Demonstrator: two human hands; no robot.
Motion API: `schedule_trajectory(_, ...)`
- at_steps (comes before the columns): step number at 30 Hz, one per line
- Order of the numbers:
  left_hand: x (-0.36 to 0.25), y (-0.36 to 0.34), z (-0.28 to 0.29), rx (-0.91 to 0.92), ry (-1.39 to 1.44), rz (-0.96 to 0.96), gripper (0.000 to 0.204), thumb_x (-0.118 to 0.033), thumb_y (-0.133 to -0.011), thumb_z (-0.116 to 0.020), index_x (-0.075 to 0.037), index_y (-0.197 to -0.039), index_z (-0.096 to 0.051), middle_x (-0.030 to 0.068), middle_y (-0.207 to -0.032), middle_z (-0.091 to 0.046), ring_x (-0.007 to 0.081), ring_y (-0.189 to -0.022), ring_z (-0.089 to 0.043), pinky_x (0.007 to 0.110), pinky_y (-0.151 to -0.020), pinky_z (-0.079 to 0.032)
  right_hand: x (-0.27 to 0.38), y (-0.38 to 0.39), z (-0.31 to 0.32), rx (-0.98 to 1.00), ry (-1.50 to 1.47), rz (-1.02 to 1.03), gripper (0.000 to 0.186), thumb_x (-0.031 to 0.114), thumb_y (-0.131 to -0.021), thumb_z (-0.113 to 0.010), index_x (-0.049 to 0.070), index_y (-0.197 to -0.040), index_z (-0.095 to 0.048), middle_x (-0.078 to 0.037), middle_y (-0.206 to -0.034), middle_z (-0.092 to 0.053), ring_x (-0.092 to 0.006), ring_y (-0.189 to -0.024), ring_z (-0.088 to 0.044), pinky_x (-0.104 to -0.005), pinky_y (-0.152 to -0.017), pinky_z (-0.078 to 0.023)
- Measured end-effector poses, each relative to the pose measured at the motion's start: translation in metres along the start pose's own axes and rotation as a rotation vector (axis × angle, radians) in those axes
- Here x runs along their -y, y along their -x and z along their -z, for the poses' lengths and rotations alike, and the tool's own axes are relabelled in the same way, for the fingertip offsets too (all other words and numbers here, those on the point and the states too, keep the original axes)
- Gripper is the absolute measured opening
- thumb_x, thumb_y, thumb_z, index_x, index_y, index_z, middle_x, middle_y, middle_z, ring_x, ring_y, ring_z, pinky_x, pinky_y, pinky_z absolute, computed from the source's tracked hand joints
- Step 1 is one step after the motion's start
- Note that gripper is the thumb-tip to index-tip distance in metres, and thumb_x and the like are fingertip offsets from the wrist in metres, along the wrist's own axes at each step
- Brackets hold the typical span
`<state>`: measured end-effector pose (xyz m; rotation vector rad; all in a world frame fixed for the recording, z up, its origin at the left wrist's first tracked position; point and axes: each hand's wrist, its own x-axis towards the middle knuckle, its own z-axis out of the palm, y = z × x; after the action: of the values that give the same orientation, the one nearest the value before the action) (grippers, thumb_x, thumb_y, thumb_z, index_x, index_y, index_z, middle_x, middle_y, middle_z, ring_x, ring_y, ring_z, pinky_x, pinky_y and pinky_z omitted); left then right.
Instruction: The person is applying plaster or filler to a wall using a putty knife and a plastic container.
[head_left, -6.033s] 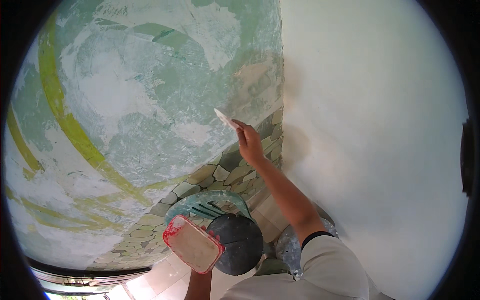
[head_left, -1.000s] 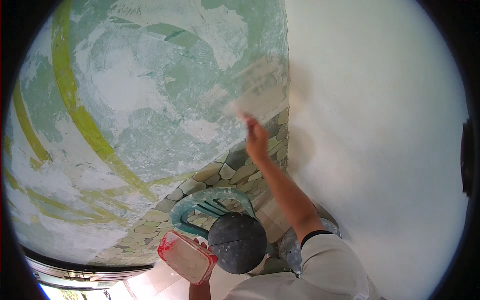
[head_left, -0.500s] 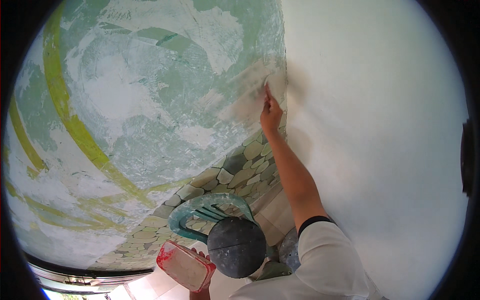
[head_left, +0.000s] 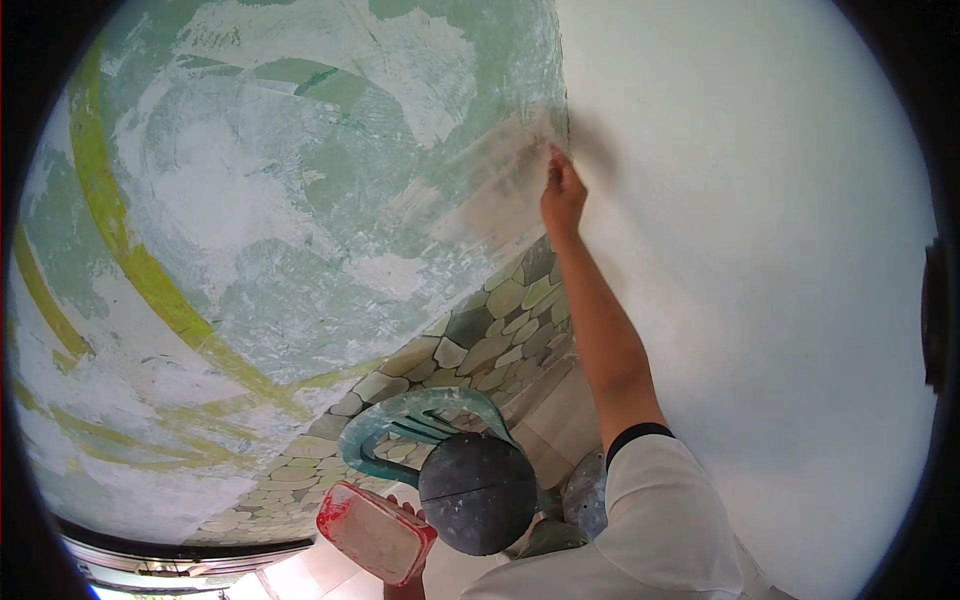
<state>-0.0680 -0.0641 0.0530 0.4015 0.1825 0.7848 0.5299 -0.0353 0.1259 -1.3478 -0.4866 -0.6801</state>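
My right hand (head_left: 563, 197) is raised at the upper middle, fingers closed on a putty knife, its blade a pale blur against the patchy green plastered wall (head_left: 300, 220), beside the corner. A beige smudged patch of wet-looking coating surrounds it. My left hand (head_left: 408, 510) is low in the middle, gripping a red-rimmed plastic container (head_left: 365, 525) that holds pale paste; its fingertips show along the container's right side.
A white wall (head_left: 750, 250) fills the right. A band of stone cladding (head_left: 480, 360) runs diagonally below the green surface. A paint-spattered teal plastic chair (head_left: 390, 425) and a dark round stool top (head_left: 476, 495) stand below, beside a grey speckled round object (head_left: 586, 500).
Over the last second my right hand has moved up and to the right, toward the corner. My left hand and the container are lower than six seconds ago.
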Motion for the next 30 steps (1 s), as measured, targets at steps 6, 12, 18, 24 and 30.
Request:
schedule_trajectory(6, -0.014, -0.002, 0.020, -0.053, -0.094, -0.011, 0.070, -0.047, -0.092, -0.052, -0.014, -0.147, -0.023, 0.0124, -0.149, -0.030, 0.0346, -0.133, -0.036, 0.051, -0.114, -0.022, 0.020, 0.068, 0.008, 0.246, -0.247, -0.068, 0.026, 0.001, -0.095, -0.047, -0.001, -0.117, -0.060, -0.012, -0.114, -0.065, -0.0180, -0.105, -0.061, -0.0302, -0.090, -0.047)
schedule_trajectory(12, -0.006, -0.004, 0.016, -0.035, -0.093, 0.024, 0.070, -0.049, -0.092, -0.051, -0.015, -0.147, -0.023, 0.0129, -0.148, -0.031, 0.0347, -0.133, -0.036, 0.052, -0.113, -0.023, -0.047, 0.031, 0.040, -0.076, -0.001, -0.108, 0.029, -0.002, -0.092, -0.048, -0.001, -0.119, -0.060, -0.015, -0.110, -0.066, -0.0207, -0.102, -0.064, -0.0307, -0.088, -0.048)
schedule_trajectory(18, 0.005, -0.005, 0.000, 0.052, -0.007, 0.052, 0.067, -0.051, -0.094, -0.042, -0.015, -0.147, -0.021, 0.0113, -0.150, -0.028, 0.0360, -0.133, -0.036, 0.055, -0.114, -0.021, -0.059, 0.059, 0.012, -0.023, -0.116, -0.150, 0.029, 0.004, -0.093, -0.051, 0.009, -0.120, -0.062, -0.011, -0.100, -0.068, -0.0125, -0.082, -0.060, -0.0268, -0.080, -0.047)
schedule_trajectory(24, 0.008, -0.011, -0.001, -0.007, -0.027, 0.068, 0.066, -0.051, -0.095, -0.041, -0.016, -0.147, -0.021, 0.0113, -0.149, -0.029, 0.0363, -0.132, -0.036, 0.055, -0.114, -0.020, -0.070, 0.107, 0.046, 0.238, -0.246, -0.221, 0.029, 0.000, -0.093, -0.048, -0.001, -0.121, -0.058, -0.011, -0.117, -0.063, -0.0150, -0.108, -0.058, -0.0273, -0.094, -0.043)
schedule_trajectory(30, 0.006, -0.010, -0.013, -0.047, -0.007, 0.062, 0.073, -0.052, -0.089, -0.052, -0.015, -0.146, -0.025, 0.0138, -0.148, -0.032, 0.0364, -0.131, -0.037, 0.054, -0.112, -0.024, -0.090, 0.080, 0.033, -0.063, -0.088, -0.242, 0.031, 0.001, -0.094, -0.045, -0.002, -0.122, -0.056, -0.013, -0.117, -0.063, -0.0197, -0.107, -0.061, -0.0297, -0.093, -0.045)
